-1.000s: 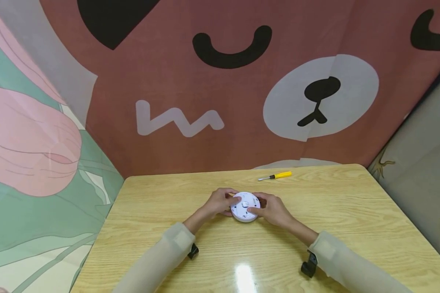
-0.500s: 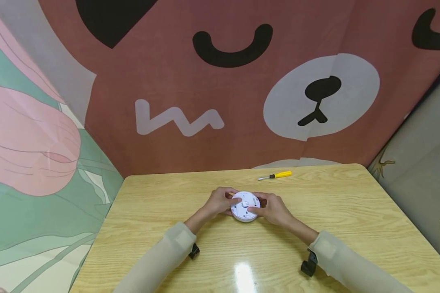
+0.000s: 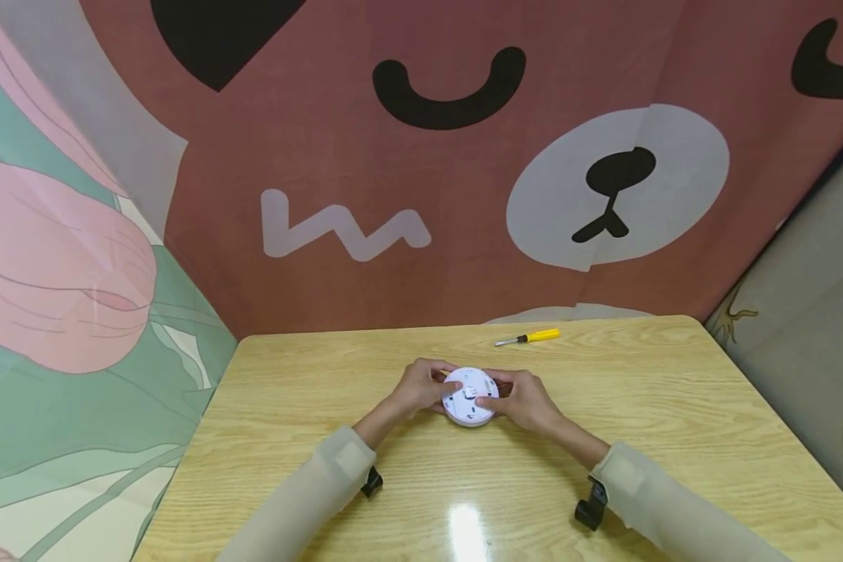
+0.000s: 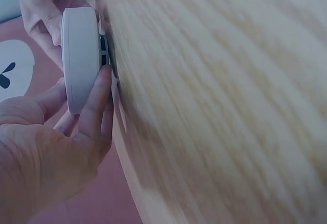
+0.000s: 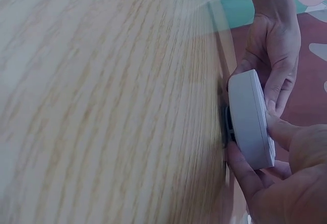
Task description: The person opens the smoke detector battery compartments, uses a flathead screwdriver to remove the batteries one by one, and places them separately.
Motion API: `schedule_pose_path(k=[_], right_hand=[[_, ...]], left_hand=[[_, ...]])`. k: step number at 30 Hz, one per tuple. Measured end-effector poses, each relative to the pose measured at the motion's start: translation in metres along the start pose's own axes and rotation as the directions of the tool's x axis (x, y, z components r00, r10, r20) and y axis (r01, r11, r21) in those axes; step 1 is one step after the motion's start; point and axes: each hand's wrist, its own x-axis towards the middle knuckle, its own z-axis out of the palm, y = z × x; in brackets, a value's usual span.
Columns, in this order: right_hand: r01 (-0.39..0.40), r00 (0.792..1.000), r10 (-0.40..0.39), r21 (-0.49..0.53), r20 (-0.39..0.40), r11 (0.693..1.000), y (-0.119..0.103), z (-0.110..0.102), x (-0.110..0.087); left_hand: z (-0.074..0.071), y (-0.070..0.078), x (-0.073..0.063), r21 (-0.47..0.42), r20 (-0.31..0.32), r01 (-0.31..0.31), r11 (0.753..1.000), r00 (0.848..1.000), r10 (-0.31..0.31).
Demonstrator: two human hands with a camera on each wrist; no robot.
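Observation:
A round white smoke detector point(image 3: 469, 416) is held between both hands near the middle of the table, its flat slotted back facing up. My left hand point(image 3: 417, 386) grips its left side, thumb on the back and fingers underneath. On the opposite side my right hand point(image 3: 527, 402) grips it the same way, thumb pressing on the back near the centre. In the left wrist view the detector's smooth side wall point(image 4: 82, 60) shows, with a dark slotted vent point(image 4: 104, 49) facing the tabletop. The right wrist view shows the detector point(image 5: 249, 119) edge-on, close above the wood.
A screwdriver point(image 3: 541, 336) with a yellow handle lies behind the hands, near the back edge of the wooden table point(image 3: 309, 484). A cloth with a printed bear point(image 3: 337, 297) hangs behind the table. Black wrist cameras point(image 3: 590, 511) sit below the sleeves.

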Motion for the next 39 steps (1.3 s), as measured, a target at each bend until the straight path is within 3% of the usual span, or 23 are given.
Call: schedule_pose_path(k=[6,11,39], right_hand=[[-0.064,0.998,0.062,0.15,0.017,0.987,0.001,0.0,0.002],[-0.102,0.995,0.095,0.207,0.039,0.973,0.002,-0.001,0.004],[-0.143,0.99,0.137,0.173,0.045,0.974,0.0,-0.007,0.011]], left_hand=[[-0.004,-0.003,0.003,-0.021,0.035,0.018,1.0,0.999,-0.017],[-0.003,-0.004,0.004,-0.044,0.038,0.035,0.998,0.999,-0.034],[0.002,-0.002,0.01,0.004,0.014,0.012,1.0,1.0,-0.012]])
